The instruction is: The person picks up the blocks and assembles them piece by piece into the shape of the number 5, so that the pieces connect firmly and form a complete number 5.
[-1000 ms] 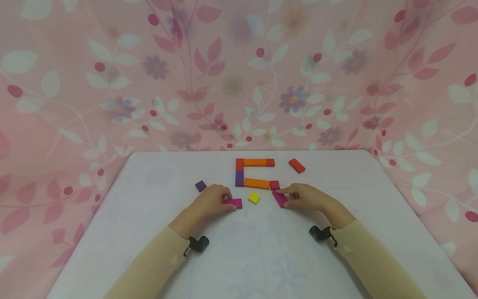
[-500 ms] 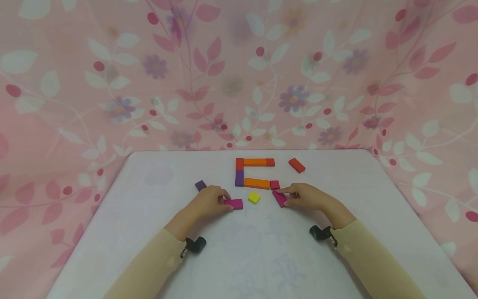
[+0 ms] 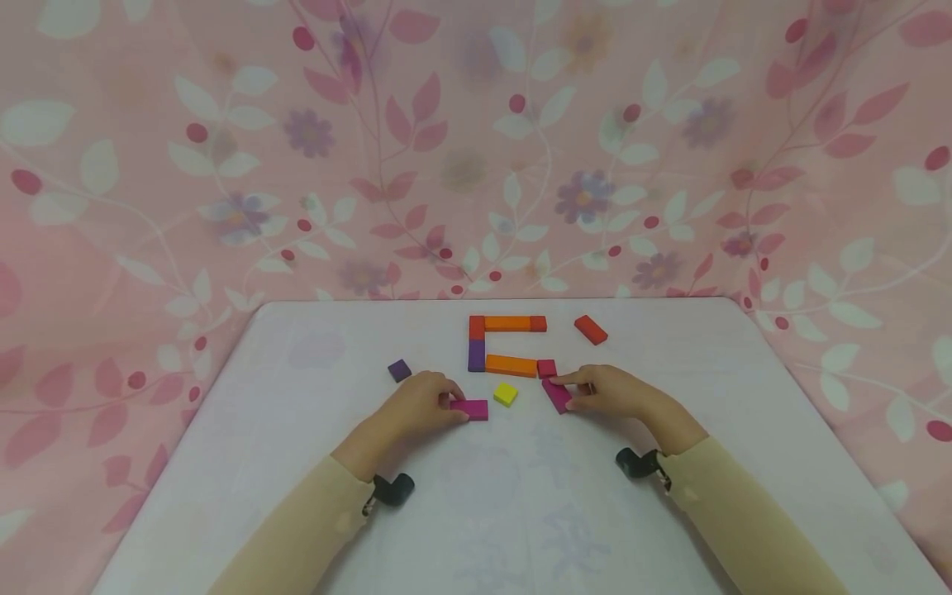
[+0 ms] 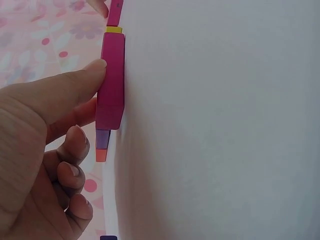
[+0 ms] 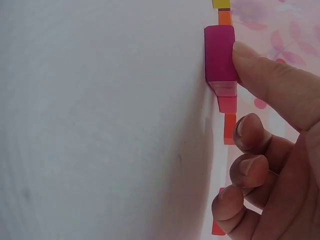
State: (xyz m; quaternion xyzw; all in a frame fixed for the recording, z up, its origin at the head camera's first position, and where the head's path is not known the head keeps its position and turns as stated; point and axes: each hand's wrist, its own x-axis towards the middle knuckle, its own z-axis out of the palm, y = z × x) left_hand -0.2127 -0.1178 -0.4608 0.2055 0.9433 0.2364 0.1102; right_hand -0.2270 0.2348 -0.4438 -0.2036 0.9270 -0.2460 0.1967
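My left hand (image 3: pixel 420 403) pinches a magenta block (image 3: pixel 473 410) between thumb and forefinger, low at the table; its other fingers curl loosely in the left wrist view. On the other side, my right hand (image 3: pixel 613 392) pinches a second magenta block (image 3: pixel 555 397) by its ends, and that block lies slanted just below a small pinkish-red block (image 3: pixel 546 368). Between the two hands sits a yellow block (image 3: pixel 506 394). Behind it an orange block (image 3: pixel 511 365) runs from a purple block (image 3: pixel 476 355) to the pinkish-red one.
A red block (image 3: pixel 477 327), another orange block (image 3: pixel 508 324) and a small orange-red block (image 3: pixel 539 324) continue the row at the back. One red-orange block (image 3: pixel 591 330) lies apart at the right, and a dark purple block (image 3: pixel 399 370) near my left hand. All rest on a white table (image 3: pixel 491 512).
My left hand has shifted slightly right and toward me with its magenta block, leaving the dark purple block more exposed. The right hand and its block look unmoved.
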